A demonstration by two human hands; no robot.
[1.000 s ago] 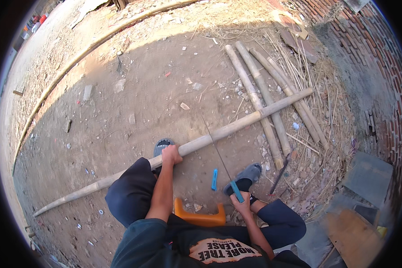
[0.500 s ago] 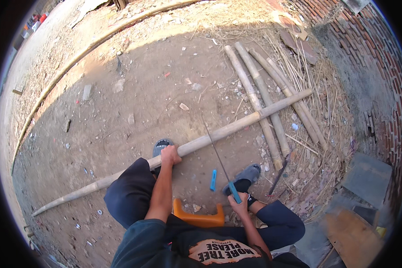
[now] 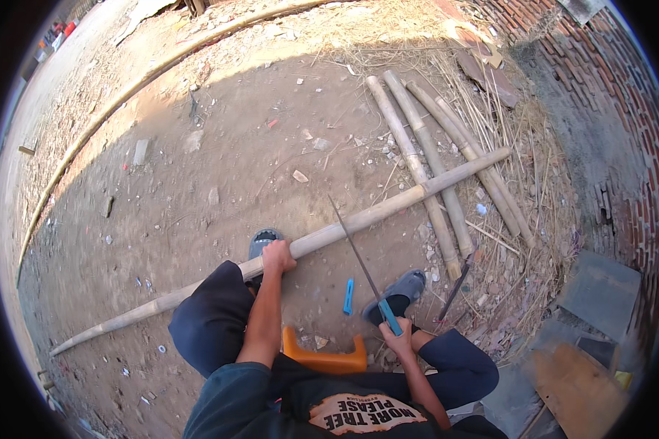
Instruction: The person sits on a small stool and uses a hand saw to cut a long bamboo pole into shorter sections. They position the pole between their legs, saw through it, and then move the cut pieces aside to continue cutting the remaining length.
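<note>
A long bamboo pole (image 3: 388, 210) lies slantwise in front of me, its thin end at the lower left and its thick end raised over other poles. My left hand (image 3: 278, 256) is closed around it beside my left foot. In my right hand (image 3: 397, 339) is the blue handle of a handsaw (image 3: 362, 261). Its narrow, dark blade crosses the pole to the right of my left hand, the tip reaching past the far side. Whether the teeth touch the bamboo, I cannot tell. On the dirt between my feet rests a slim blue plastic object (image 3: 348, 296).
Several cut bamboo lengths (image 3: 425, 170) lie at the right, under the pole's thick end. An orange plastic stool (image 3: 326, 360) is beneath me. Another long pole (image 3: 88, 130) curves along the far left. A brick wall (image 3: 600, 80) and flat slabs (image 3: 604, 293) border the right side.
The saw and my right hand have shifted slightly toward me and to the right, so the blade tip sits a little nearer. My left hand stays on the pole.
</note>
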